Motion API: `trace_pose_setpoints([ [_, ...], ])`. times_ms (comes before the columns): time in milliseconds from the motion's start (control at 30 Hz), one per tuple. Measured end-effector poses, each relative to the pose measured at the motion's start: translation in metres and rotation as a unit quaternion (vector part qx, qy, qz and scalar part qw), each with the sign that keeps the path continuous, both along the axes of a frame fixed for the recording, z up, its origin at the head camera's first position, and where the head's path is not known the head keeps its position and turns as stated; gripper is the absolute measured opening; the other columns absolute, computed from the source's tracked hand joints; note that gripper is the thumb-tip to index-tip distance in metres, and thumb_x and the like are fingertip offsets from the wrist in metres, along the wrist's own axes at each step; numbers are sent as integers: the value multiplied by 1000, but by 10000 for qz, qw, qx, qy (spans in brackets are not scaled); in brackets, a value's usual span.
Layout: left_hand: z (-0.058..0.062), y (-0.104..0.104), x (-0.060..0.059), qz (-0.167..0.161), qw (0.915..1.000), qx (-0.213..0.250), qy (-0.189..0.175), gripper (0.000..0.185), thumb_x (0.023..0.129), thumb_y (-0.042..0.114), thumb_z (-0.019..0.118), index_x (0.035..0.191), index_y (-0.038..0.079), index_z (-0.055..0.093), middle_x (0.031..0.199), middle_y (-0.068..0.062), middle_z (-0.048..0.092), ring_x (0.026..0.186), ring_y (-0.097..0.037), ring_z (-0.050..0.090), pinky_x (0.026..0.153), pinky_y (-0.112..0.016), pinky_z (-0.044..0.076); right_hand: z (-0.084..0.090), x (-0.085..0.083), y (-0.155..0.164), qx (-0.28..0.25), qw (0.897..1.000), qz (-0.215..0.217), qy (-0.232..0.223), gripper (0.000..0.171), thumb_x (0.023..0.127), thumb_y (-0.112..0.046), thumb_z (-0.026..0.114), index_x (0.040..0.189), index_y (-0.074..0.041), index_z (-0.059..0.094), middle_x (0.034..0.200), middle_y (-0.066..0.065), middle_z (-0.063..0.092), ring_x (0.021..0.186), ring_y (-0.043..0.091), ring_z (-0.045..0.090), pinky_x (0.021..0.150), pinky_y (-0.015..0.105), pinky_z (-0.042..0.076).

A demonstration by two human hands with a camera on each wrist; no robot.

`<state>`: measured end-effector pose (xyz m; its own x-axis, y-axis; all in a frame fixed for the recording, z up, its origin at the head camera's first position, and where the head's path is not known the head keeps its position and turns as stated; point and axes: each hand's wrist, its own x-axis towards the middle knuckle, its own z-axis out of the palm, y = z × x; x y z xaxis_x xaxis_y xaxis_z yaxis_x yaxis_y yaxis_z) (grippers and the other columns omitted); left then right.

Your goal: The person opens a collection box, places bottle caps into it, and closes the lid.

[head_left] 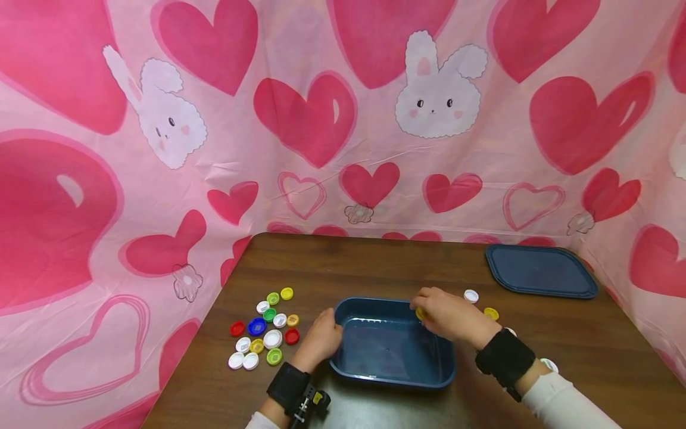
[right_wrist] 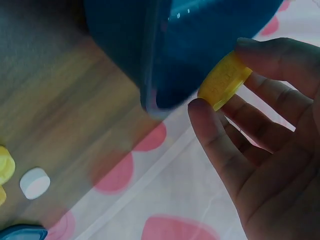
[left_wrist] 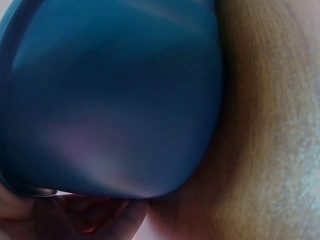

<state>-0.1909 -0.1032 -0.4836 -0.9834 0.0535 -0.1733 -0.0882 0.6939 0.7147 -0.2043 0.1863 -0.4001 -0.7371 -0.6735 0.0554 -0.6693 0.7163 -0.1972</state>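
Right hand [head_left: 447, 313]: thumb and fingertips pinch a yellow cap [right_wrist: 224, 82] by its sides. Cap is held up at the bin's far right corner; contact with the rim cannot be determined.

Left hand [head_left: 320, 338]: fingers curled, gripping the left rim of the blue bin [head_left: 386, 351]. Bin stands upright on the brown tabletop [head_left: 364, 262], well in from the left and right edges and well apart from the far edge.

Left of the bin, toward the tabletop's left edge: loose group of caps, several touching. Colours include a blue cap [head_left: 256, 326], a dark green cap [head_left: 270, 314], a red cap [head_left: 237, 328] at the group's left side and a large white cap [head_left: 273, 339].

Right of the bin: a small white cap [head_left: 471, 296] and, nearer the right edge, a second yellow cap [head_left: 491, 313], apart from each other. Two further caps partly hidden by the right wrist and sleeve.

Far right corner: flat dark-blue tray [head_left: 541, 271]. Beyond the far edge: pink cloth [head_left: 300, 36] printed with hearts and rabbits. Black band on each wrist.
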Motion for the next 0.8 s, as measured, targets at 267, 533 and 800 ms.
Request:
trace_pose_setpoints([
  [267, 1, 0, 0, -30, 10000, -26, 21, 51, 100, 7, 52, 144, -15, 39, 143, -30, 48, 128, -41, 51, 109, -61, 38, -18, 5, -7, 141, 9990, -127, -411, 24, 86, -10, 79, 109, -8, 73, 95, 0, 59, 86, 16, 57, 77, 35, 59],
  [533, 0, -1, -1, -122, 9995, -136, 247, 49, 98, 6, 53, 140, -17, 43, 137, -32, 52, 125, -42, 54, 109, -60, 40, -31, 4, -8, 276, 9978, -211, -563, 23, 86, -12, 79, 108, -10, 73, 95, -1, 59, 84, 15, 54, 75, 34, 58],
  [800, -2, -1, -1, -109, 9999, 2, 68, 51, 99, 6, 52, 143, -16, 40, 140, -31, 50, 124, -41, 53, 108, -62, 40, -45, 5, -7, 406, 9985, -82, -354, 19, 85, -11, 80, 103, -11, 73, 89, -2, 56, 78, 14, 52, 68, 31, 56],
])
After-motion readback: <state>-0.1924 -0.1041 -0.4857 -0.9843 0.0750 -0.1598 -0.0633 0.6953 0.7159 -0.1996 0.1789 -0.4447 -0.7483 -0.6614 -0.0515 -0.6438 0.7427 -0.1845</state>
